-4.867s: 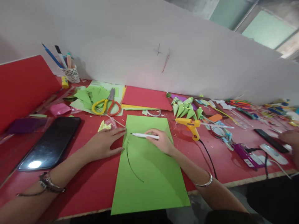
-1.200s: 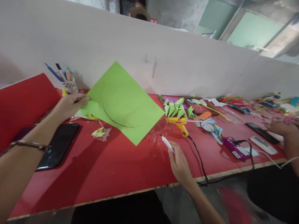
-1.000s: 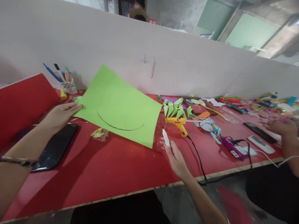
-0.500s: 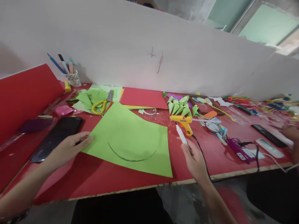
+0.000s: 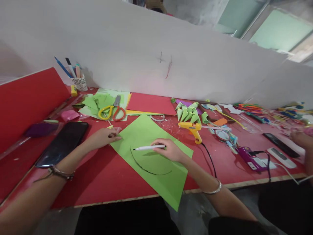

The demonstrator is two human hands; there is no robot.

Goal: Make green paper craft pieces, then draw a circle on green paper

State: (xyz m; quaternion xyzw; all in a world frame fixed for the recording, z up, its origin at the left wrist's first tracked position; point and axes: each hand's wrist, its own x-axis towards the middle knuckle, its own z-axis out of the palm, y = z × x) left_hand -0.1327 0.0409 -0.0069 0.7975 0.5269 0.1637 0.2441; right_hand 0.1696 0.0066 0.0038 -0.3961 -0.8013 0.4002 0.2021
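A sheet of green paper [image 5: 149, 130] lies turned at an angle on the red table, its near corner hanging past the front edge. A dark curved line is drawn across it. My left hand [image 5: 105, 137] pinches the sheet's left corner, the fingertips partly hidden. Over the sheet, my right hand [image 5: 168, 150] grips a white marker [image 5: 148, 148], its dark tip pointing left near the upper end of the curve. Whether the tip touches the paper I cannot tell. Scissors [image 5: 112, 111] with yellow and red handles lie beyond my left hand.
A yellow glue gun [image 5: 192, 129] with a black cord lies right of the paper. Green paper cones [image 5: 188, 114] and red sheets [image 5: 151, 103] sit behind. At left are a black phone [image 5: 63, 143] and a pen cup [image 5: 80, 83]. Another person's hand [image 5: 302, 138] is far right.
The green paper has turned clockwise, its near corner now past the table edge. My right hand has moved left over the sheet with the marker. My left hand has shifted right and farther in.
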